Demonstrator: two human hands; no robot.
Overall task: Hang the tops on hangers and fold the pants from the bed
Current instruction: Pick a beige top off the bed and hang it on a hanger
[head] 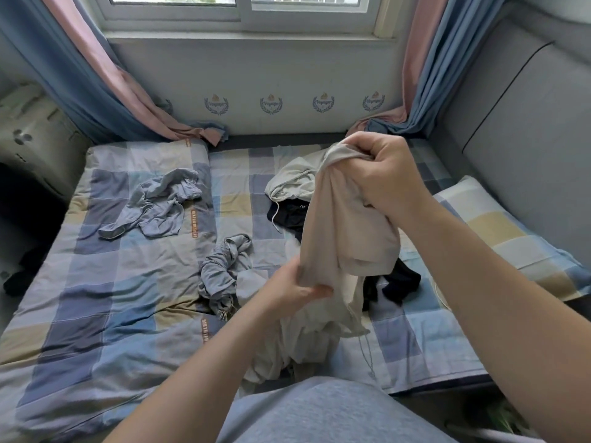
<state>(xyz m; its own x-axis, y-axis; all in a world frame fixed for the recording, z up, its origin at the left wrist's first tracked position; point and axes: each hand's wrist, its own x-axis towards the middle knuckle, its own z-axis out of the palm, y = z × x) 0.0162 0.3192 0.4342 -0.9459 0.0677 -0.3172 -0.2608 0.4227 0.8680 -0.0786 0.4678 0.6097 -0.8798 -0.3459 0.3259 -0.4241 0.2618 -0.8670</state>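
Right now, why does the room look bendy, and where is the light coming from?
Head view: the wide lens bends the edges, so the curtains and headboard lean; daylight comes through the window; the left side is dark; the beige garment looks fairly sharp.

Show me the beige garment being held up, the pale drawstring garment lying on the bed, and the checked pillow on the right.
beige garment (348, 225): head view, middle of the hanging cloth.
pale drawstring garment (294, 177): head view, bunched cloth above the drawstring.
checked pillow (492, 227): head view, a yellow square.
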